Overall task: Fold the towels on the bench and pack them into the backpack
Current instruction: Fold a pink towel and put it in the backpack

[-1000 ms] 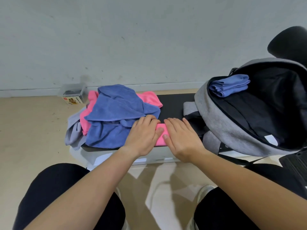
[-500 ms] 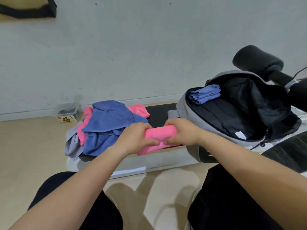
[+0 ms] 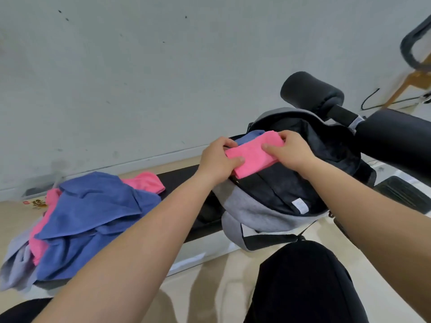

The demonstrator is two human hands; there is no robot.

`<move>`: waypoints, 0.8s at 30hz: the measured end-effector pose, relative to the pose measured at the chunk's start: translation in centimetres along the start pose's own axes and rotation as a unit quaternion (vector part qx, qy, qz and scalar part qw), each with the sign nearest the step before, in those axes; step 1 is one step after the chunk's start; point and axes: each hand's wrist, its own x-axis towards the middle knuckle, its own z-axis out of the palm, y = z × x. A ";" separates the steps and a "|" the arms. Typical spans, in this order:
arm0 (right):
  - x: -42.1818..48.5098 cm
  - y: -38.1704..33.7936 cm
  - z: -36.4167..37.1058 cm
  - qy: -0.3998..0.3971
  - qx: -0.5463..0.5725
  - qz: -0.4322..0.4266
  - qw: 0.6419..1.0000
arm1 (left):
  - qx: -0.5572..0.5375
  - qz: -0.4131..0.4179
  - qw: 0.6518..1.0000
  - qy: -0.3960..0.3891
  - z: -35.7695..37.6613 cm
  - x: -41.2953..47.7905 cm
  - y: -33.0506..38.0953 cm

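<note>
Folded pink towel (image 3: pixel 253 157) | being gripped endwise by left hand (image 3: pixel 217 159) and right hand (image 3: pixel 289 152) over backpack (image 3: pixel 251 206) | advised: being kept flat while laid on blue towel (image 3: pixel 249 137).

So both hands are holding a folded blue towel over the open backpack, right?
No: the folded towel is pink, not blue. The head view shows the left hand and right hand gripping it over the open backpack.

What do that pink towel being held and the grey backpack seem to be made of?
Pink towel: probably soft microfibre or terry; its surface looks fuzzy and matte. Backpack: outer shell looks like grey heathered woven fabric, matte; the black lining seems a thin synthetic cloth.
</note>
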 end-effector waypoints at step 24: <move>1.1 7.9 4.1 -0.179 -0.383 -0.139 0.896 | 0.305 -0.087 0.948 -0.012 3.2 4.5 -3.4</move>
